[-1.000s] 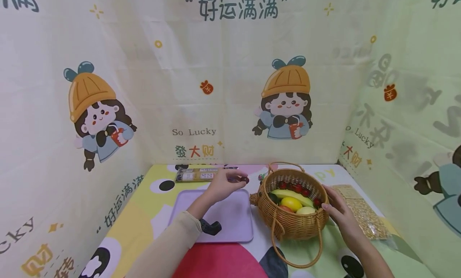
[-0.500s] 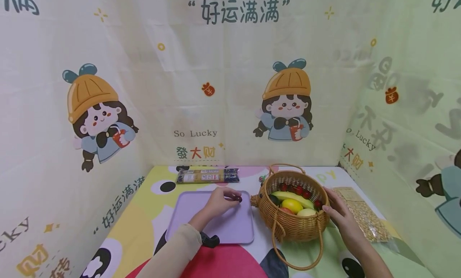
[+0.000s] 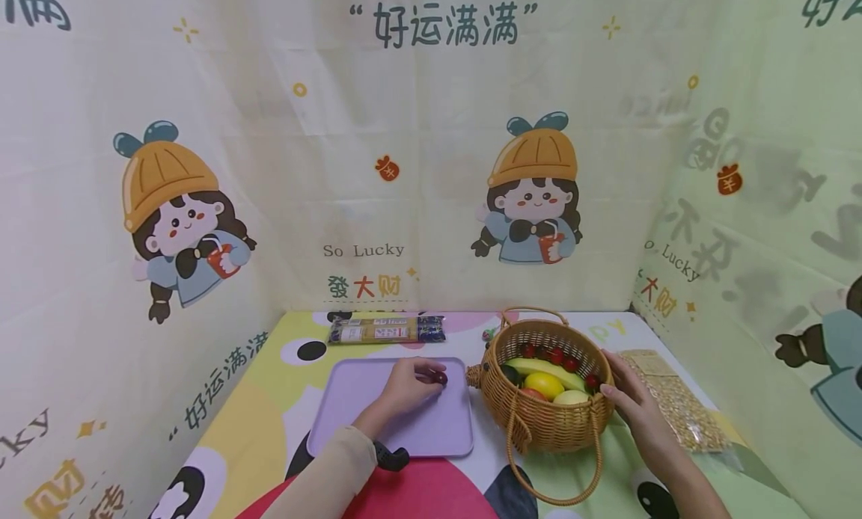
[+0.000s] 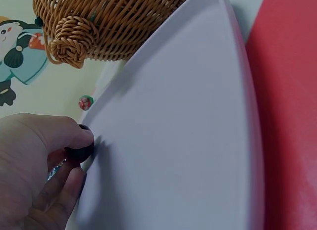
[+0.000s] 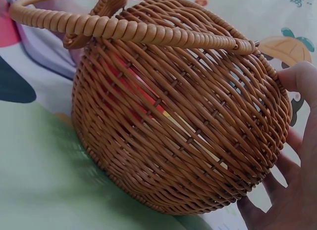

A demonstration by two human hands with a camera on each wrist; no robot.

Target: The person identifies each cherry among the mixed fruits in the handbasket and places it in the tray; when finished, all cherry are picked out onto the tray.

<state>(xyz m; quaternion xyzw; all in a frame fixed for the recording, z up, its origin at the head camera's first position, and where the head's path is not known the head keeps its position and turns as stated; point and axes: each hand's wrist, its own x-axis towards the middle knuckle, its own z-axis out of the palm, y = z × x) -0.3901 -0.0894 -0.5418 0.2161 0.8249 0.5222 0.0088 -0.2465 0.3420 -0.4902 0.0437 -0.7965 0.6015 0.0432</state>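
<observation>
My left hand (image 3: pixel 404 388) pinches a dark red cherry (image 3: pixel 440 378) between thumb and fingers over the far right part of the lilac tray (image 3: pixel 337 388). In the left wrist view the cherry (image 4: pixel 81 146) looks almost black, close over the tray's edge. My right hand (image 3: pixel 636 403) grips the right side of a round wicker basket (image 3: pixel 552 429), thumb at the rim and fingers around the outer wall (image 5: pixel 188 116). Inside lie a banana (image 3: pixel 562 371), a lemon (image 3: pixel 543 386), several red cherries (image 3: pixel 556 354), a pale round fruit (image 3: pixel 571 397) and a partly hidden reddish one.
Behind the tray lie packs of noodles (image 3: pixel 387 330). A clear bag of pale grains (image 3: pixel 683 410) lies right of the basket. A small red-and-green thing (image 3: pixel 488 334) sits behind the basket's left side. The basket's handle (image 3: pixel 559 499) hangs down in front. Printed cloth walls (image 3: pixel 444 205) enclose the table.
My left hand has come from behind the tray's far edge toward me and slightly left, carrying the cherry over the tray. The right hand and basket have stayed in place.
</observation>
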